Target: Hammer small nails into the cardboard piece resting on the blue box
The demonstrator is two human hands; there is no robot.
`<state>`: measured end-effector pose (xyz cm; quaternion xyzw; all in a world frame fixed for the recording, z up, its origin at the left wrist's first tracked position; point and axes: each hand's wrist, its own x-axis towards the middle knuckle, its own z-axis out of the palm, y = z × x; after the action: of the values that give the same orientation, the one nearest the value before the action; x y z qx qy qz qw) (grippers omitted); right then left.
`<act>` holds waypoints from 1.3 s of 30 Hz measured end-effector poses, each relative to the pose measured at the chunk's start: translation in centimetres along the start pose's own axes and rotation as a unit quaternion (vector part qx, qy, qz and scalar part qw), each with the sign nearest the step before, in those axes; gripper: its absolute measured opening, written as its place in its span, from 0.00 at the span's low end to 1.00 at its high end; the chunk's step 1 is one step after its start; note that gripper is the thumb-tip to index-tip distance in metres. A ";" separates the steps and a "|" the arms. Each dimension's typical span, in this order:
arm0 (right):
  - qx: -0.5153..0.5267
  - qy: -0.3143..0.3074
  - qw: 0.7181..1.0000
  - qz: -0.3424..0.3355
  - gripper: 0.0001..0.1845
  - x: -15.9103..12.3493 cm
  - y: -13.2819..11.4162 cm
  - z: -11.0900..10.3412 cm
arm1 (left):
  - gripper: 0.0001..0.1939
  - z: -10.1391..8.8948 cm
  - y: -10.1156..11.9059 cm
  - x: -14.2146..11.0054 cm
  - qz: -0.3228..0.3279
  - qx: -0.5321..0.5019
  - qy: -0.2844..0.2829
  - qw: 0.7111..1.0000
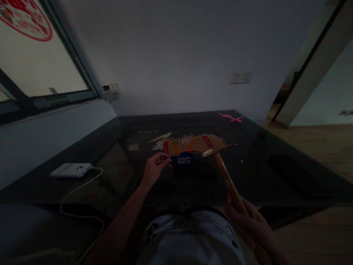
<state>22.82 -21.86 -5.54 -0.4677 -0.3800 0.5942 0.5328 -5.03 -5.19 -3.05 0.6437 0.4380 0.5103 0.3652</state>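
My right hand (245, 217) is wrapped round the wooden handle of a hammer (226, 176). The hammer's metal head points away from me, by the right end of a torn piece of brown cardboard (197, 143) with red bands. Fingers pinched together, my left hand (154, 166) is at the cardboard's near left edge. Thin lines show just below its fingertips, too dark to tell whether they are a held thing or a reflection. A small blue box (182, 159) with a white label sits under the cardboard's front edge.
On the left of the dark glossy table (209, 121) lies a white power bank (72, 170) with a white cable (82, 189) running off the near edge. A pink ribbon-like item (233, 118) rests at the back right. Wall sockets (241, 77) are behind.
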 end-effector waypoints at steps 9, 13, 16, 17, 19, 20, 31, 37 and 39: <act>0.026 0.024 0.999 0.015 0.24 0.1 0.6 0.0 | 0.16 -0.7 0.6 -0.6 -0.031 -0.037 -0.023 0.999; 0.029 0.040 0.999 -0.006 0.26 0.5 1.0 -0.1 | 0.15 -0.4 2.1 1.0 0.038 -0.031 -0.006 0.999; 0.021 0.061 0.998 -0.016 0.27 0.8 0.9 -0.1 | 0.09 0.5 2.8 3.9 0.108 -0.020 0.030 0.994; 0.017 0.060 0.998 -0.013 0.27 0.9 0.9 0.0 | 0.08 0.9 2.9 5.1 0.127 -0.011 0.040 0.991; 0.007 0.045 0.999 -0.002 0.26 0.9 0.6 0.2 | 0.07 1.9 2.8 7.5 0.159 0.017 0.047 0.986; 0.003 0.033 0.999 0.003 0.25 0.9 0.5 0.4 | 0.07 2.4 2.6 8.5 0.166 0.037 0.045 0.984; 0.031 0.000 1.000 0.002 0.24 1.0 -0.8 1.7 | 0.07 4.5 0.2 10.5 0.169 0.128 -0.001 0.977; -0.043 -0.035 0.998 -0.022 0.20 2.9 -3.7 2.3 | 0.06 4.4 -0.5 10.5 0.161 0.114 -0.020 0.980; -0.085 -0.029 0.995 -0.045 0.22 3.9 -5.3 2.7 | 0.06 4.4 -0.5 10.5 0.156 0.117 -0.023 0.981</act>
<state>21.74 -17.16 -0.38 -0.4762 -0.4650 0.5487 0.5059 0.18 4.75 -0.86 0.7541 0.3804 0.4910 0.2135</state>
